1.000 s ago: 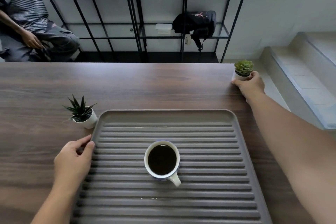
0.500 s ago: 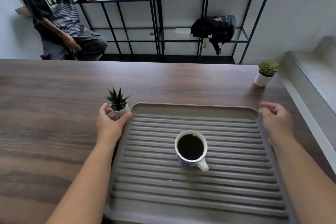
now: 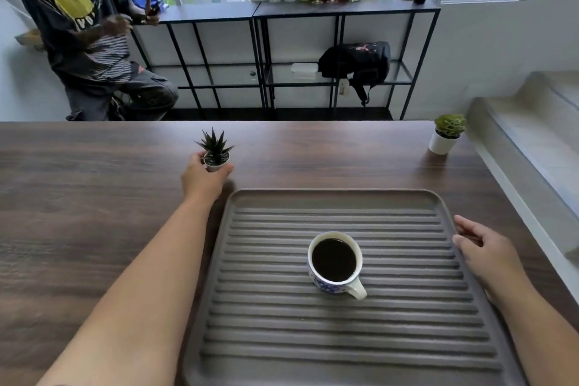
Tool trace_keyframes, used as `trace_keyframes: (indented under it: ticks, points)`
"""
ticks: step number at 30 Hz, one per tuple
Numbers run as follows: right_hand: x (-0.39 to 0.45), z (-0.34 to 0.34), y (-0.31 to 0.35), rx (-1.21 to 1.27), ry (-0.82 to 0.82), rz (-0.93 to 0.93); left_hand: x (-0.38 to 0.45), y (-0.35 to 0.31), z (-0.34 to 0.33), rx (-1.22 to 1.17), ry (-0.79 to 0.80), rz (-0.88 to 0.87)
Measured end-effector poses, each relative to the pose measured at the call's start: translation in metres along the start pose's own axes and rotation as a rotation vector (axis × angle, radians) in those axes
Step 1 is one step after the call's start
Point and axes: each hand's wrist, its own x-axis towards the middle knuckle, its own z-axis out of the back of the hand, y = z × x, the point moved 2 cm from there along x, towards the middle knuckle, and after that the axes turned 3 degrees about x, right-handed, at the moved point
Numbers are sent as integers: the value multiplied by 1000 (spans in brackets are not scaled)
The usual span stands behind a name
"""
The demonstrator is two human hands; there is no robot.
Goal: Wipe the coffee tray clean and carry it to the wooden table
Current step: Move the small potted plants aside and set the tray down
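Left hand (image 3: 203,177) is wrapping its grip round the spiky potted plant (image 3: 215,152), probably clearing room beside the tray (image 3: 344,197), while the right hand (image 3: 484,252) is hovering loosely spread at the tray's edge.

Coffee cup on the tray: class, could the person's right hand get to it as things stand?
Probably yes. The right hand hangs open at the tray edge, holding nothing, and only bare ridges lie between it and the coffee cup.

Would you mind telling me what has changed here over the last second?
The right hand let go of the pale succulent pot and came back to the tray's right edge. The left hand left the tray and grasped the spiky plant pot. The coffee cup stayed put.
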Motion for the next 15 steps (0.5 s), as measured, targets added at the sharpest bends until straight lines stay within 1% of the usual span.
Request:
trace_keyframes:
  ticks: [5, 8, 15]
  points:
    - [1, 2, -2, 5, 6, -50, 47, -18, -8, -18, -3, 37]
    - [0, 2, -1, -3, 1, -33, 72, -17, -15, -4, -30, 58]
    - [2, -1, -3, -57, -38, 7, 82, -23, -35, 109, -79, 128]
